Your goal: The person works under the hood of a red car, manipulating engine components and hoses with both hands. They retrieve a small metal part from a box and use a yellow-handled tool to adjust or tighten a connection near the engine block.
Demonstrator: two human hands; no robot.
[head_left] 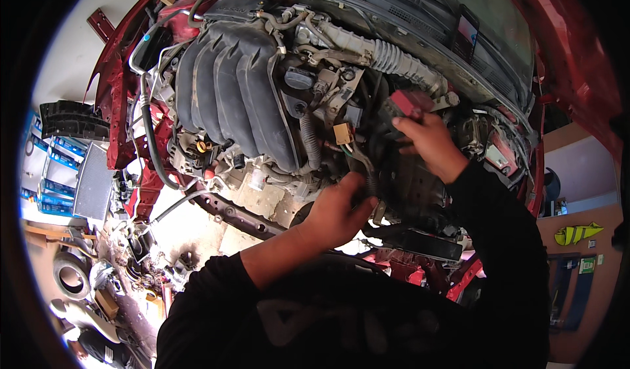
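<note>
Car workshop: open engine bay (262,93), tyre (71,276)

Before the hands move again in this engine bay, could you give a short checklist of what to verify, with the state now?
1. Right hand grips the red connector: ok.
2. Left hand holds the black hose: ok, fingers curl around it.
3. Tan plug free of both hands: ok.
4. Red connector seated or loose: cannot tell, fingers hide its base.
5. Black intake manifold clear of hands: ok.
</note>
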